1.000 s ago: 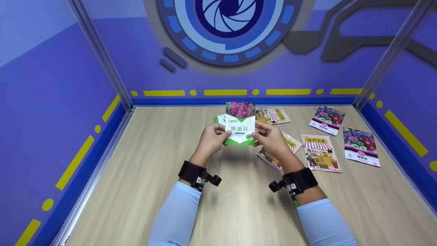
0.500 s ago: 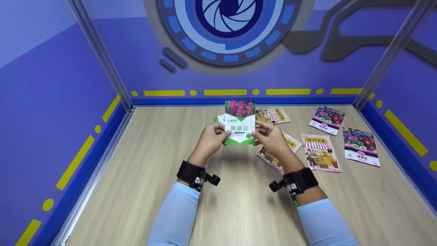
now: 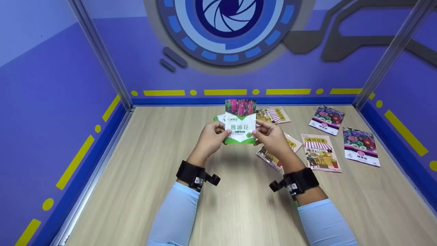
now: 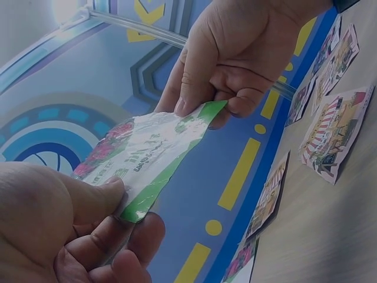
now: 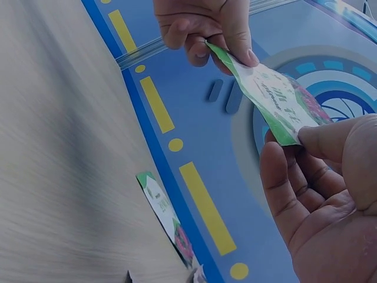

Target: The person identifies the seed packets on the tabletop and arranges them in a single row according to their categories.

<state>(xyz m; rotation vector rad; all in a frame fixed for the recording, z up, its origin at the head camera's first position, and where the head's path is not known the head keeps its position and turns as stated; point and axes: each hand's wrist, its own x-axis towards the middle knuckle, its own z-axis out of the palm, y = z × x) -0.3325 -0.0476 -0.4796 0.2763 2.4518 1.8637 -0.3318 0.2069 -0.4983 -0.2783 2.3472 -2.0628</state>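
Note:
A seed packet [image 3: 240, 121] with pink flowers at its top and green trim is held upright above the table, its printed front toward me. My left hand [image 3: 212, 138] pinches its lower left side, thumb in front and fingers behind. At the lower right side my right hand [image 3: 271, 136] pinches it the same way. Both wrist views show the packet [image 4: 147, 156] stretched between the two hands, slightly creased. Behind it in the head view, a second green-and-white packet [image 3: 219, 118] lies on the table, mostly hidden; the right wrist view shows this packet [image 5: 160, 206] more fully.
Pink packets with striped awnings lie right of centre: one at the back [image 3: 278, 115], one partly under the right forearm [image 3: 269, 158], one farther right [image 3: 321, 153]. Two purple-flower packets [image 3: 327, 119] lie at the far right. Blue-purple walls [image 3: 153, 78] enclose the table.
The held packet has risen very slightly and tilted a little more toward upright. Both hands keep their grip in nearly the same place; the packets on the table have not moved.

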